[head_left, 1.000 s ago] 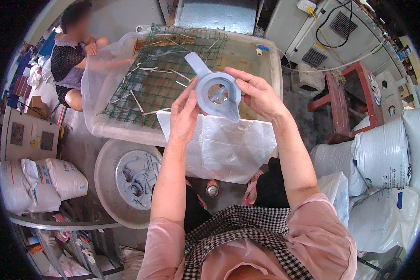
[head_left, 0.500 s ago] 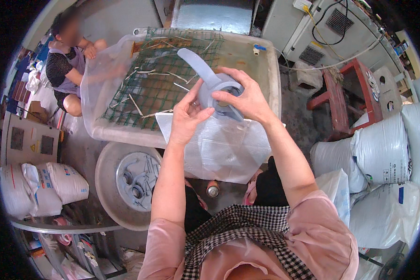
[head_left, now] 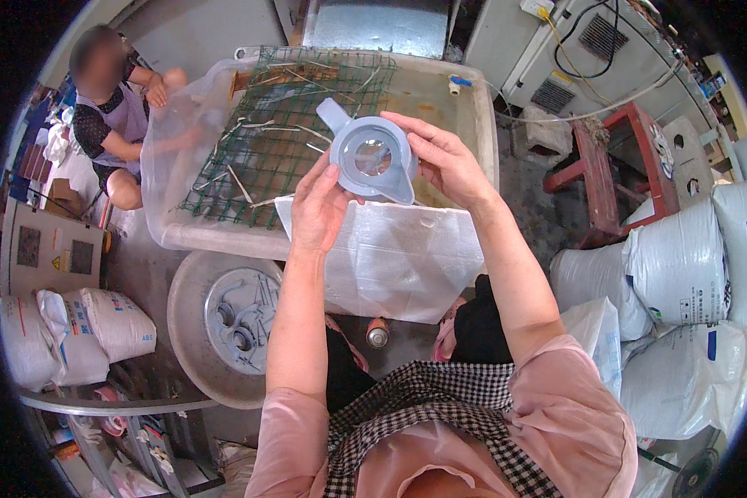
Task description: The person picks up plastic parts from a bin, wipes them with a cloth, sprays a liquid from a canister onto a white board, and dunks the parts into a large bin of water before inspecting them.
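Up over the near side of a water-filled tub [head_left: 224, 238], both hands hold a grey-blue plastic jug top [head_left: 372, 130], a ring with a handle at upper left and a pointed spout at lower right. Its round opening faces up, and I see through it. My left hand [head_left: 320, 209] grips the lower left of the ring, thumb on its edge. My right hand [head_left: 446, 164] curls around the right side, fingertips at the rim. Beneath it, a white sheet [head_left: 394, 266] hangs over the tub's near edge. Green mesh [head_left: 216, 184] with thin pale strips covers the tub's left part.
A person [head_left: 112, 124] sits at the tub's left, an arm behind clear plastic sheeting [head_left: 170, 178]. A round basin [head_left: 189, 357] holds grey plastic pieces. A can [head_left: 377, 334] stands by my feet. White sacks [head_left: 676, 274] and a red stand [head_left: 585, 178] are at right.
My hands have turned the jug top from tilted to nearly face-up, so its opening and spout now show. The right thumb has left the opening. The person at left has leaned back slightly.
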The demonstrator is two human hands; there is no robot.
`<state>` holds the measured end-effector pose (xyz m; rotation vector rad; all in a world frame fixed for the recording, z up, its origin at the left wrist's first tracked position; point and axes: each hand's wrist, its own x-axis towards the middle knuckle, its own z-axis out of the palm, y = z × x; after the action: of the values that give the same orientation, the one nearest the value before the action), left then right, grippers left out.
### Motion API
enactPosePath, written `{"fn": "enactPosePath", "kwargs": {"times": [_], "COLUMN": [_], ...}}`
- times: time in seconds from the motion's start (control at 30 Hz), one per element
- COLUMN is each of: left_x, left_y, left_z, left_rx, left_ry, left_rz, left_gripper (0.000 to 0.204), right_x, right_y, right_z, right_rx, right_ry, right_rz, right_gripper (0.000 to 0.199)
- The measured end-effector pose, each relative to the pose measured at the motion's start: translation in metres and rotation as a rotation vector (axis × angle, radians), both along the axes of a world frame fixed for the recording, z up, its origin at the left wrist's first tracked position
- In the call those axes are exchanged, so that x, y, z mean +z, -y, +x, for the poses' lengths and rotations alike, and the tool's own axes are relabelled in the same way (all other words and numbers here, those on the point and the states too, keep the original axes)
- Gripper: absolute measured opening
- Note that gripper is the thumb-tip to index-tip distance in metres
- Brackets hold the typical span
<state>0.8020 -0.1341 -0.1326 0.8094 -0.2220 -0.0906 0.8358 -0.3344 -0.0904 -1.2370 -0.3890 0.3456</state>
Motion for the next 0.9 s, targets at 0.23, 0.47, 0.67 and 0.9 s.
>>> {"fn": "enactPosePath", "kwargs": {"times": [0.23,0.47,0.67,0.9], "left_x": [0.0052,-0.0041,0.0022,0.0022], "left_y": [0.004,0.0021,0.0062,0.0025], "left_z": [-0.0033,-0.0023,-0.0053,-0.0064], "left_rx": [-0.001,0.039,0.039,-0.03], "left_ry": [0.007,0.109,0.048,0.061], "left_rz": [-0.026,0.102,0.093,0.014], "left_gripper": [0.044,0.055,0.054,0.062], "right_x": [-0.0019,-0.0085,-0.0044,0.0012], "right_y": [0.0053,0.0033,0.003,0.0048], "right_z": [0.0023,0.0036,0.0008,-0.0023], "right_rx": [0.092,0.129,0.108,0.124], "right_ry": [0.199,0.125,0.109,0.083], "right_rz": [-0.007,0.119,0.135,0.153], "right_gripper": [0.063,0.071,0.065,0.06]}}
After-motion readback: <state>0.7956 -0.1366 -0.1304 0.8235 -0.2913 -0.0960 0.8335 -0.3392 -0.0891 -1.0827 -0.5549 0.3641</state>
